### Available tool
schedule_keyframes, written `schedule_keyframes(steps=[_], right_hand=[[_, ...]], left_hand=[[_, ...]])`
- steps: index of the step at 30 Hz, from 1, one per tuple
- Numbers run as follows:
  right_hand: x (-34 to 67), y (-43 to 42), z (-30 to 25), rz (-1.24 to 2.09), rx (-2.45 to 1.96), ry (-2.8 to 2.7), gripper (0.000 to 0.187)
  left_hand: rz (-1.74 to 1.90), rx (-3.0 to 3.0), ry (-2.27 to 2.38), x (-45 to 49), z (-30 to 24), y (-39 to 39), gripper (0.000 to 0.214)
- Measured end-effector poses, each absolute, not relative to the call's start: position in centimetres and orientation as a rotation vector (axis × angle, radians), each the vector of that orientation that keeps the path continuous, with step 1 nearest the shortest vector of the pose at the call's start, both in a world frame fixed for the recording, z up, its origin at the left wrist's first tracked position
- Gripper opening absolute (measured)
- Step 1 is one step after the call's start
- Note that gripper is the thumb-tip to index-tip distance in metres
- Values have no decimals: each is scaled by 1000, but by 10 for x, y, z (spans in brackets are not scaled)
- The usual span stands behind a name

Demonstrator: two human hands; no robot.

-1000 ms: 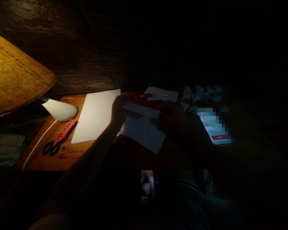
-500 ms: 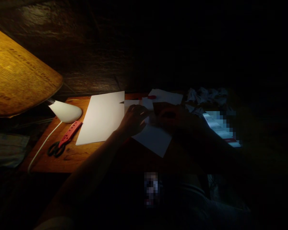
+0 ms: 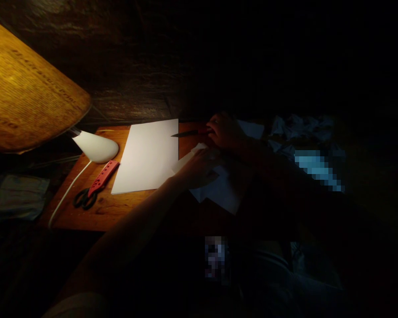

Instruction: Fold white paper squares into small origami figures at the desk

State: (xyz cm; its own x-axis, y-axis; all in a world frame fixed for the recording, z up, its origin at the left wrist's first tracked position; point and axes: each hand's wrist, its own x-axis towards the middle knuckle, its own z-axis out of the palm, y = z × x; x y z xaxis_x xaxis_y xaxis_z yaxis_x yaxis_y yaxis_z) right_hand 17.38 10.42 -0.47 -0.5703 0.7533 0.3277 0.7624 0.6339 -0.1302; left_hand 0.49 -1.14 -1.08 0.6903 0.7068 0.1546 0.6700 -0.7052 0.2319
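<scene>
The scene is very dark, lit by one lamp. My left hand (image 3: 199, 168) rests with bent fingers on a folded white paper (image 3: 219, 190) in the middle of the wooden table (image 3: 109, 212). My right hand (image 3: 225, 130) is closed round the red handle of a knife (image 3: 190, 132) at the table's far edge, its dark blade pointing left over a larger white sheet (image 3: 149, 154).
A white lamp (image 3: 94, 148) with a cord stands at the left. Red-handled scissors (image 3: 96, 185) lie beside it. Crumpled papers (image 3: 298, 126) and a lit phone (image 3: 318, 170) sit at the right. A brown shade (image 3: 29, 97) fills the upper left.
My right hand has moved from the folded paper up to the far edge and closed on the red-handled knife. My left hand has stayed on the folded paper.
</scene>
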Motion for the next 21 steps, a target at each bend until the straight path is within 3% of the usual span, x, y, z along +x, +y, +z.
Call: schedule_keyframes(steps=[3,13,17,21], right_hand=[[166,107,-11,-41,-1248,-2531,27],[154,93,5,-58,-1491,-2374,40],[185,67,25,88,-1689,-2239,44],[245,24,30,94,-1557,-2088,42]], left_hand=[[360,2703,1121,5,-18,-9,54],[282,2763,1153,9,-13,-11,39],[284,2782,1195,8,-14,-12,38],[305,2768,1177,6,-19,-12,47]])
